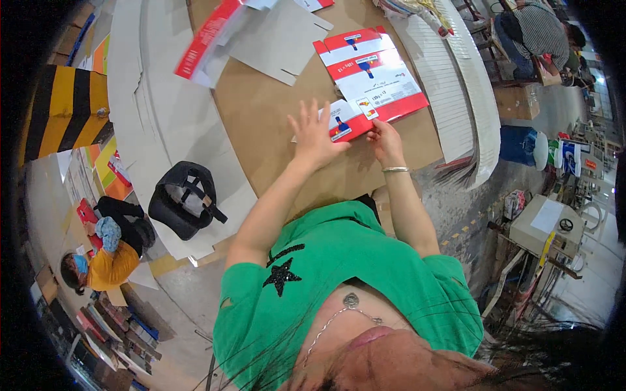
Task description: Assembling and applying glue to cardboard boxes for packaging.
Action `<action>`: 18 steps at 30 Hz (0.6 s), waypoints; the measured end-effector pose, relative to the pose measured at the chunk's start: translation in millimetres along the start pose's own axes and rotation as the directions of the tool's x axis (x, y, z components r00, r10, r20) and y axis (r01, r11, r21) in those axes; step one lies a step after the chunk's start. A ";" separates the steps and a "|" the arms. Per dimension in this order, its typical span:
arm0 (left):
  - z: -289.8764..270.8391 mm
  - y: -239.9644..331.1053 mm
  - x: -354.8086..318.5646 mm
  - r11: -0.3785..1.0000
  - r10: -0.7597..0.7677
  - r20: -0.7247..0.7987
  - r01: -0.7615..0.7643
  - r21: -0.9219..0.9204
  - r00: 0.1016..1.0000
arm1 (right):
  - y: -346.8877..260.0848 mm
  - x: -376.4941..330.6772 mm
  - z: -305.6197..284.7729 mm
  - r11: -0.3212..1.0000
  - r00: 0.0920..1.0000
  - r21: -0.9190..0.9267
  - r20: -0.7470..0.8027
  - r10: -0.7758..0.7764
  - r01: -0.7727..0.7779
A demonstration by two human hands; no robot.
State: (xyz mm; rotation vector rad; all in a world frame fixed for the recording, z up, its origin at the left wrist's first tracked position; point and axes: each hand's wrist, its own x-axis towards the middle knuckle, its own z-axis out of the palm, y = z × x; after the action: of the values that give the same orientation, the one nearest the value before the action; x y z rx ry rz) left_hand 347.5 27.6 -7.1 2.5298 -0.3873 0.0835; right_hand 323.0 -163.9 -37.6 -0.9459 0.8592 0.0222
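Observation:
A flat printed carton (385,83) in red and white lies on the brown cardboard work surface (244,130). My left hand (315,138) is open, its fingers spread over the carton's near left flap. At the near edge of the carton, my right hand (386,141) has thumb and fingers closed on the red border; the fingertips are partly hidden. A small white sticker-like patch (366,107) with a coloured picture shows just beyond the right hand. Beyond my left hand lie a plain grey carton blank (277,42) and a red-and-white carton piece (208,42).
White sheets (147,85) cover the left side, with a black cap (186,201) on them. A tall stack of white board (450,85) stands at the right. One person in yellow (112,266) is at far left, another in stripes (541,32) at far right. A machine (546,225) stands right.

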 end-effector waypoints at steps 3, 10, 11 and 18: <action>0.6 -3.5 16.8 0.999 0.029 0.231 -0.019 -0.044 0.973 | -9.4 -22.6 14.2 0.999 0.990 -0.027 0.139 0.026 -0.023; -45.9 -35.4 23.5 0.670 -0.040 0.421 0.337 -0.661 0.906 | -47.6 -66.9 61.0 0.674 0.899 -0.603 0.357 -0.252 0.428; -57.2 -37.1 22.6 0.526 -0.042 0.454 0.407 -0.747 0.890 | -52.4 -71.1 68.2 0.681 0.896 -0.591 0.366 -0.252 0.433; -97.1 -44.6 13.1 0.005 -0.045 0.446 0.447 -0.895 0.894 | -79.8 -113.0 136.8 -0.108 0.628 -0.631 0.776 -0.062 0.768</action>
State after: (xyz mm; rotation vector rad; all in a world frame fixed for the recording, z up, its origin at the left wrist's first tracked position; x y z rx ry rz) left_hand 375.4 113.1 51.9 1.0428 0.0083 -0.5671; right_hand 362.8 -76.4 131.5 -2.4713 -0.3302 0.3112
